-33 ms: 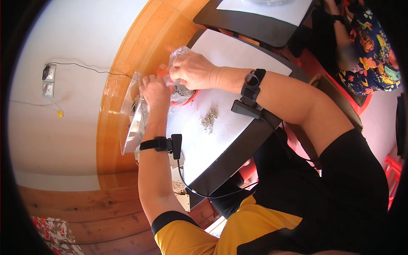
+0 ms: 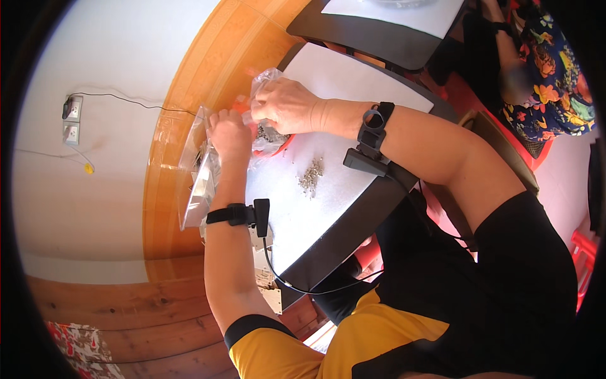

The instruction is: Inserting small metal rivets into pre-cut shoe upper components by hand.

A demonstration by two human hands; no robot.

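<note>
My right hand is closed on the crumpled top of a clear plastic bag, its fingers bent inward. Just left of it, my left hand is closed with curled fingers on the bag's other side; its fingertips are partly hidden. Below the hands, small greyish pieces show in the bag, which sits in a red container mostly covered by bag and hands. Nearer to me, a loose pile of tiny metallic-looking pieces lies on a white sheet. Their exact kind is too small to tell.
A clear plastic box or panel stands left of my left forearm, by the wall. The white sheet covers a dark table. Another dark table is beyond. At the right sits a person in a floral top. Cables run from my wrist straps.
</note>
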